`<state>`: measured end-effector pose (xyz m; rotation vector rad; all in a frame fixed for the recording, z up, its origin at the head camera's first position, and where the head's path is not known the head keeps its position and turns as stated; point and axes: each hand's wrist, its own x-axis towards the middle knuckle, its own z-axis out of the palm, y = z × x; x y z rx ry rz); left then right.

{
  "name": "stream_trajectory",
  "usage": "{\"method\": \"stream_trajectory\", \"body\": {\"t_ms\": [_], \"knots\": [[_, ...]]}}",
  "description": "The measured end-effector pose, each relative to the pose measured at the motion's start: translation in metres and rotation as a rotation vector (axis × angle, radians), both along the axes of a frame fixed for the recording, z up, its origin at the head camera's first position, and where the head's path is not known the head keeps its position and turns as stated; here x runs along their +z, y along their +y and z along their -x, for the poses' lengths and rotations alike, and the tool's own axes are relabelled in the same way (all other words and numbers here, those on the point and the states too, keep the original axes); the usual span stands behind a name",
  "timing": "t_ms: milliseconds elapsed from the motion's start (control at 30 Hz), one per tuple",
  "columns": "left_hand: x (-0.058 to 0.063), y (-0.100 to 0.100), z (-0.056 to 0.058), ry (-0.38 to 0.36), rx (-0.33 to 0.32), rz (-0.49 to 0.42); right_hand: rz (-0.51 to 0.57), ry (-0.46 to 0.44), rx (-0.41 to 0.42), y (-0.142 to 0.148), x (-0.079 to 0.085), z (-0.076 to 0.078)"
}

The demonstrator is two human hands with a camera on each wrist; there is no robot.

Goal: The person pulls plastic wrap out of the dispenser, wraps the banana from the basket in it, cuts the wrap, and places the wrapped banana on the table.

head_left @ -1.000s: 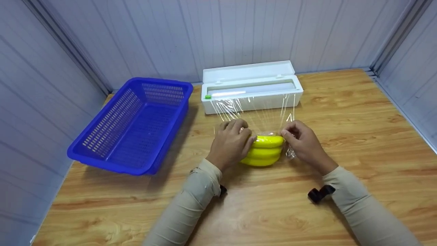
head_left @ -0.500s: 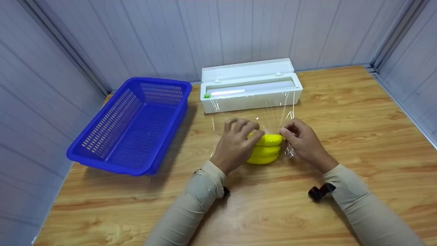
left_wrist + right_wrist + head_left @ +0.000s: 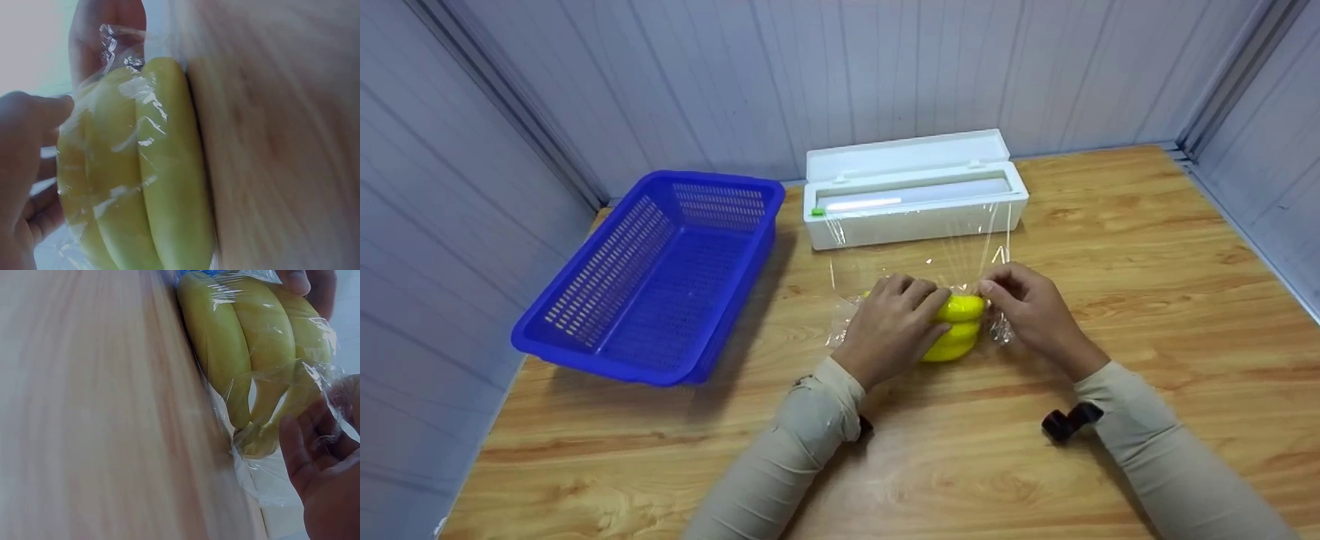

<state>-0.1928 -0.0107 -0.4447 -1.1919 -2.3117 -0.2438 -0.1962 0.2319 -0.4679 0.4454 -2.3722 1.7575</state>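
Note:
A bunch of yellow bananas [image 3: 957, 342] lies on the table, with clear cling film [image 3: 147, 95] creased over it. My left hand [image 3: 891, 328] lies across the bunch's left part, fingers bent over its far side and thumb on the near side. At the stem end my right hand [image 3: 1030, 309] pinches the film between thumb and forefinger; loose film bunches below these fingers. From the bananas the film stretches back to a white dispenser box [image 3: 915, 227], whose lid stands up. The left hand covers part of the bunch in the head view.
A blue plastic basket [image 3: 712, 330] with slotted sides stands to the left on the wooden table [image 3: 960, 465]. Pale panel walls [image 3: 885, 67] close off the back and both sides. A green slider [image 3: 818, 212] sits at the box's left front edge.
My left hand has shifted right along the bananas; its fingers lifted, then came down on the bunch again. The right hand keeps its pinch on the film, almost still.

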Motion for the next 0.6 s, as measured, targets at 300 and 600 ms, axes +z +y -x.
{"method": "stream_trajectory", "body": {"t_ms": [300, 600], "knots": [[-0.003, 0.006, -0.003, -0.01, 0.096, 0.047, -0.111, -0.067, -0.066, 0.023, 0.01, -0.001], [-0.002, 0.008, -0.007, -0.114, 0.157, 0.084, -0.133, -0.087, -0.069, 0.039, 0.029, -0.004]]}}
